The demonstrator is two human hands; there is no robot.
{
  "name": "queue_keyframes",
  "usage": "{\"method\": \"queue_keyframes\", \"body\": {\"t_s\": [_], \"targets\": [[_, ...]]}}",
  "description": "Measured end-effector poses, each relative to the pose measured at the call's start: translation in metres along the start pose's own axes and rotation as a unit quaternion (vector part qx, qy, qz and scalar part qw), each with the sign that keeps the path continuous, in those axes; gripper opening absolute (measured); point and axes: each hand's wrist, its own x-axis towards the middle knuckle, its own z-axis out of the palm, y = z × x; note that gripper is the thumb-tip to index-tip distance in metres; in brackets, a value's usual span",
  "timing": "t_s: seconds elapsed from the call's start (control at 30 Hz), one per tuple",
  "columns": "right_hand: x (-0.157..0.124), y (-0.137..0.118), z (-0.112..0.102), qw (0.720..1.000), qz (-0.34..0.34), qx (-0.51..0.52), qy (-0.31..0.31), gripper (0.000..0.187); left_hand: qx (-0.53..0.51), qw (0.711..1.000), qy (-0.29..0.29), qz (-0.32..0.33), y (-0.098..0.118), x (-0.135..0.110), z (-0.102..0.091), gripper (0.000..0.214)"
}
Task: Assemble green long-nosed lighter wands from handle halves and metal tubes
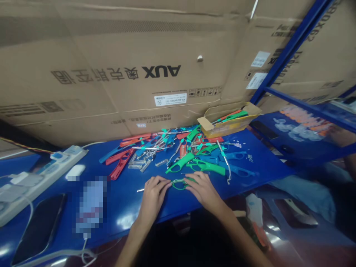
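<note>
Both my hands are at a green lighter handle shell (pixel 178 184) near the table's front edge. My left hand (pixel 155 191) pinches its left end; a metal tube (pixel 140 190) sticks out to the left of that hand. Closed over the shell's right end is my right hand (pixel 200 187), and a thin wire or rod shows at its fingertips. Just beyond lie green handle shells (pixel 182 163) and a heap of red shells (pixel 122 163), blue shells (pixel 239 168), clear plastic tanks (pixel 139 163) and metal tubes with wires (pixel 224 155). What the fingers cover inside the shell is hidden.
A cardboard wall (pixel 125 44) stands behind the blue table (pixel 122 200). An open yellow box (pixel 230 126) holds more shells. At left are a power strip (pixel 41 180), a dark phone (pixel 41 226) and cables. Another person's leg (pixel 308 194) is at right, beside a blue frame (pixel 300 35).
</note>
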Motion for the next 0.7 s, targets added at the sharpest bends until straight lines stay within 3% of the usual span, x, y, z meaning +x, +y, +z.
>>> {"method": "queue_keyframes", "body": {"t_s": [0.27,0.47,0.7], "targets": [[0.001,-0.003,-0.007,1.0,0.005,0.009,0.002,0.025,0.009,0.992,-0.106,0.061,-0.007,0.007,-0.003,0.051],[0.002,-0.005,-0.009,0.999,0.043,0.013,-0.001,0.024,0.003,0.993,-0.101,0.062,-0.001,0.007,-0.004,0.052],[0.0,-0.006,-0.005,1.0,0.026,-0.002,-0.013,0.027,0.015,0.992,-0.101,0.07,0.007,0.006,-0.009,0.044]]}}
